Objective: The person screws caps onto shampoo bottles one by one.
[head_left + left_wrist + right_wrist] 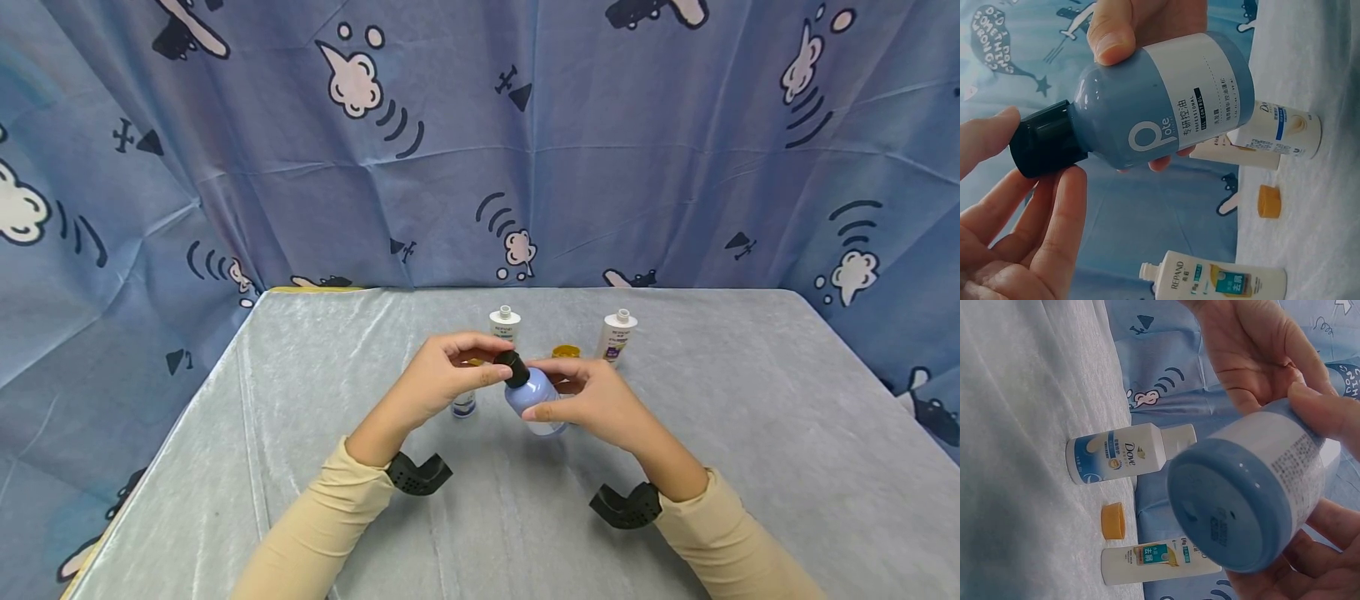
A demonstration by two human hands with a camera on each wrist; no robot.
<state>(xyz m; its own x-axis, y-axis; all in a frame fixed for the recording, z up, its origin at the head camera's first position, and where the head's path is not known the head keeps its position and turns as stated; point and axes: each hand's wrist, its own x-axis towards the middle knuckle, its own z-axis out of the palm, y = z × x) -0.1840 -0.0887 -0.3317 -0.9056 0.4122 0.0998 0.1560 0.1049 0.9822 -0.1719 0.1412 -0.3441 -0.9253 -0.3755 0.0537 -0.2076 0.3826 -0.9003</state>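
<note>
The blue bottle [537, 402] was held tilted above the grey velvet tablecloth [750, 433], the right hand [592, 400] wrapped round its body, the left hand [442, 379] pinching its black cap [513, 367]. Behind stood white bottles [617, 335] and a blue patterned curtain [600, 142].

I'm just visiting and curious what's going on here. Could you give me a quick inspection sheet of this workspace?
Surface: table covered in grey velvety cloth.
Job's things: blue bottle with a black cap, held tilted above the table.
Clutter: white bottle, second white bottle, both uncapped; yellow cap lying loose; small Dove bottle, also uncapped.
Grips: left hand pinches the black cap; right hand holds the blue bottle's body.
Cables: nothing seen; a black camera mount sits at each wrist.
Surroundings: blue cartoon-print curtain behind and beside the table.
</note>
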